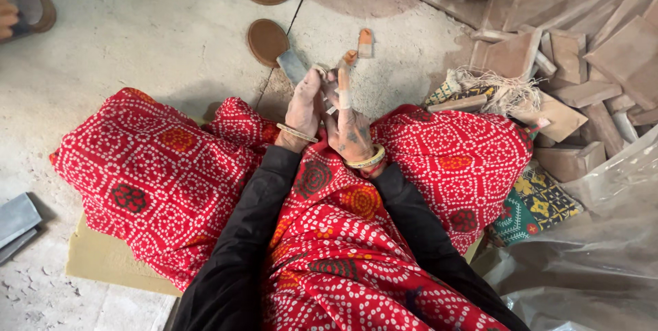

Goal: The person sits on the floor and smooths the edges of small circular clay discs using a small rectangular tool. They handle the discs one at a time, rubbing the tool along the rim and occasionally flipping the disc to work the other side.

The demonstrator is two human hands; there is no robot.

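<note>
- Red dotted cloth (384,255) covers the lap, black sleeves (233,255) at 6 o'clock.
- Left hand (303,108) and right hand (348,125) pressed together at centre, clay-smeared, bangle on each wrist.
- Left hand fingers closed on a small grey flat piece (293,66), sticking out toward 11 o'clock.
- Right hand: index finger (344,88) taped, pointing to 12; what it grips, cannot tell.
- Small clay chip (365,42) on the floor just past the fingertips.
- Brown clay discs (266,41) at 11–12 o'clock.
- Stack of clay slabs (582,43) at 2 o'clock.
</note>
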